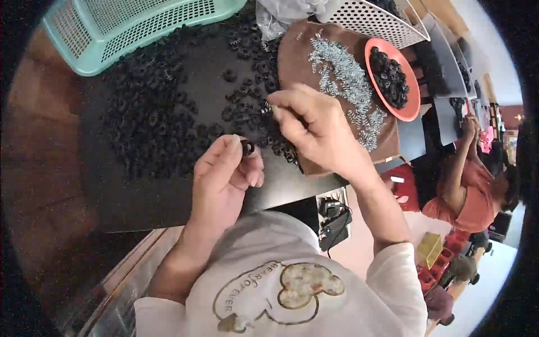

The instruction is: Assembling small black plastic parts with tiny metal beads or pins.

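Note:
My left hand point(220, 168) is closed, with a small round black part point(247, 147) pinched between thumb and fingers above the table's near edge. To the right of it and a little farther off, my right hand point(320, 126) is also closed. Its thumb and forefinger pinch a small metal spring point(266, 108). A brown cloth point(295, 50) lies beneath and beyond the right hand, with a long heap of silvery springs point(342, 67) on it. Many loose black parts point(149, 112) like the held one cover the dark table, in a large heap on the left and a smaller one in the middle.
A green plastic basket point(84, 62) stands at the far left. An orange dish point(416, 101) of black parts sits right of the springs, near a white perforated basket point(376, 25) and a clear plastic bag point(289, 11). Another person point(466, 191) sits at the right.

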{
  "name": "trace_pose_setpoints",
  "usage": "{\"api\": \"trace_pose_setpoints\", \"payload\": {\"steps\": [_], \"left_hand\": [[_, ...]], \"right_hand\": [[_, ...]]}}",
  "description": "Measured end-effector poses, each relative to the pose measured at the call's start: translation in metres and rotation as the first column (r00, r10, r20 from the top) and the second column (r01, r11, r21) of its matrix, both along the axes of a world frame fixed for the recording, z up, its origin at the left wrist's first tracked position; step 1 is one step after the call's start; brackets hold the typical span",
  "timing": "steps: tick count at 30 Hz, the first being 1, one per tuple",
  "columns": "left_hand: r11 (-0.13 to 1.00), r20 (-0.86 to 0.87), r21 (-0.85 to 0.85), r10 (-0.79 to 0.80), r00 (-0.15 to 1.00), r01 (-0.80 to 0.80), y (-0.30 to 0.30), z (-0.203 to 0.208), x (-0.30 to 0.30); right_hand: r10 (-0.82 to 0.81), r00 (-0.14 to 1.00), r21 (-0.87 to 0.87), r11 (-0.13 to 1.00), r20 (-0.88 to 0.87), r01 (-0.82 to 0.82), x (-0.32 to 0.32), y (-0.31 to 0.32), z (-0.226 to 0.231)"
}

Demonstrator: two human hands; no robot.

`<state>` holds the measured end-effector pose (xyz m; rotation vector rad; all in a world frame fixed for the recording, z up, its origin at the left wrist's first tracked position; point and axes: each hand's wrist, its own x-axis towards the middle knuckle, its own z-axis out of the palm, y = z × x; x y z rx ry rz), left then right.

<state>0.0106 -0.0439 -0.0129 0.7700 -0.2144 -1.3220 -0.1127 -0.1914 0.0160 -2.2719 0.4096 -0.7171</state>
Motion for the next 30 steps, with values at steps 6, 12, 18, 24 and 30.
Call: {"api": "trace_pose_setpoints", "payload": {"steps": [6, 12, 18, 24, 30], "left_hand": [[1.000, 0.042, 0.016, -0.013, 0.999, 0.013, -0.011, -0.004, 0.001], [0.994, 0.097, -0.043, -0.099, 0.990, 0.104, -0.020, -0.003, -0.007], [0.990, 0.138, -0.028, -0.135, 0.981, 0.141, -0.030, -0.001, -0.015], [0.990, 0.120, -0.021, -0.138, 0.983, 0.141, -0.034, 0.001, -0.024], [0.981, 0.029, -0.089, -0.169, 0.985, 0.171, -0.036, -0.002, -0.026]], "right_hand": [[-0.126, 0.989, -0.023, 0.992, -0.081, 0.124, -0.019, -0.017, -0.001], [-0.327, 0.918, 0.080, 0.933, -0.222, 0.352, -0.063, -0.028, 0.007], [-0.395, 0.790, -0.091, 0.911, -0.468, 0.401, -0.077, -0.038, 0.016], [-0.283, 0.899, -0.028, 0.956, -0.335, 0.291, -0.091, -0.045, 0.002], [-0.229, 0.925, 0.015, 0.970, -0.302, 0.244, -0.092, -0.047, 0.000]]}}
